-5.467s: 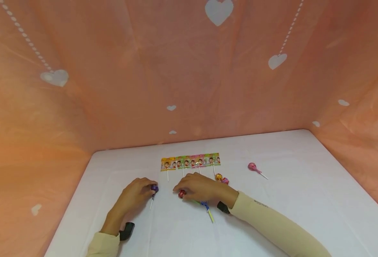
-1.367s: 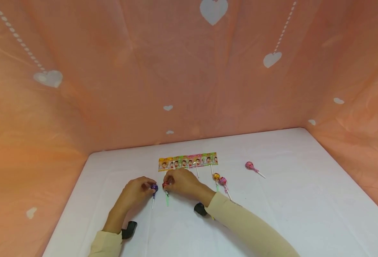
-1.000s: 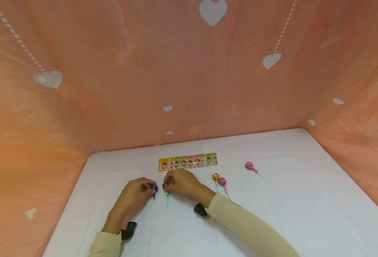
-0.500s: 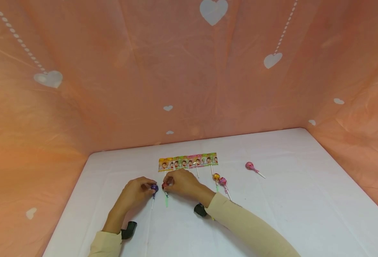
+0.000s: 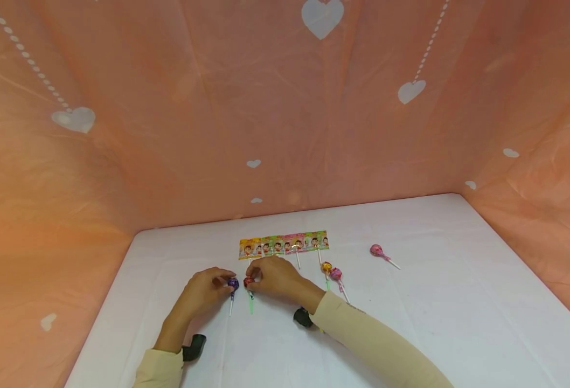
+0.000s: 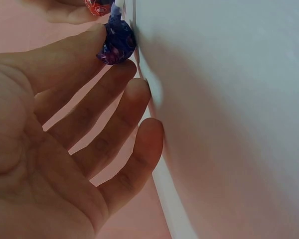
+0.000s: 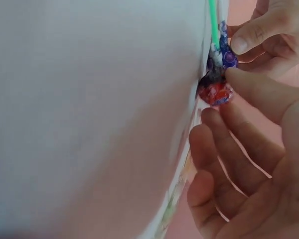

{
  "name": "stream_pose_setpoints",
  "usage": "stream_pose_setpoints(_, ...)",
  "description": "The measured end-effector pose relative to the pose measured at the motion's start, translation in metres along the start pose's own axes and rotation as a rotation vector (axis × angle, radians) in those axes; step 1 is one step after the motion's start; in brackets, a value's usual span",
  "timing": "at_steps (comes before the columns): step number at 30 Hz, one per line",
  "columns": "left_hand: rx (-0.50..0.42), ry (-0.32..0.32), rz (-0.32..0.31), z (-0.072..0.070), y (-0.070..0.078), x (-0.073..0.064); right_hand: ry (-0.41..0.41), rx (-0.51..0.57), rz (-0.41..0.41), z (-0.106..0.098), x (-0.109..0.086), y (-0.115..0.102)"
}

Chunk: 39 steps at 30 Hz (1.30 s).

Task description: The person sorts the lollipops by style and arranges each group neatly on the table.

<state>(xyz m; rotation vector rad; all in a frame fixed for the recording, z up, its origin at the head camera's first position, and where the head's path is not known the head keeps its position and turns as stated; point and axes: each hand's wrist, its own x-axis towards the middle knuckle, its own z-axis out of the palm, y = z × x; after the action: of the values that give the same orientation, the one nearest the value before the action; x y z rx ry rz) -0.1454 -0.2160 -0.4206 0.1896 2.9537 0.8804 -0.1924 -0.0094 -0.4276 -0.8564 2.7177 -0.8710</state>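
Note:
Between thumb and fingers, my left hand (image 5: 203, 293) pinches the wrapped head of a purple lollipop (image 5: 233, 282), whose white stick points toward me on the table. Just right of it, my right hand (image 5: 277, 277) pinches a red lollipop (image 5: 249, 282) with a green stick. The two sweets lie side by side, a small gap apart. In the left wrist view the purple wrapper (image 6: 117, 44) sits at the thumb tip, the other fingers spread loosely. The right wrist view shows the red wrapper (image 7: 217, 92) between thumb and fingertips, with the purple one behind.
A strip of flat packaged lollipops (image 5: 285, 243) lies behind my hands. To the right are a yellow lollipop (image 5: 326, 267), a pink one (image 5: 336, 274) and another pink one (image 5: 376, 250) farther off. My right forearm partly covers a yellow stick (image 5: 321, 330).
Over the earlier seconds, my right hand moved left with the red lollipop, setting it beside the purple one with its stick turned toward me. In the last second, both hands stay almost still.

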Motion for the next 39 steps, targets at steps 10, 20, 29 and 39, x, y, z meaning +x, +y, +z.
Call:
stream_pose_setpoints(10,0.018,0.010,0.017,0.002,0.002,0.001,0.018,0.033,0.016,-0.034,-0.021,0.008)
stream_pose_setpoints(20,0.006,0.006,0.018,0.001,0.003,-0.001,-0.040,0.042,-0.026,-0.058,-0.060,0.048)
stream_pose_setpoints(29,0.027,0.006,0.024,0.003,0.004,0.001,-0.101,-0.045,-0.138,-0.065,-0.096,0.072)
stream_pose_setpoints(39,0.085,0.008,0.115,0.015,0.014,0.011,-0.100,-0.065,-0.170,-0.065,-0.109,0.078)
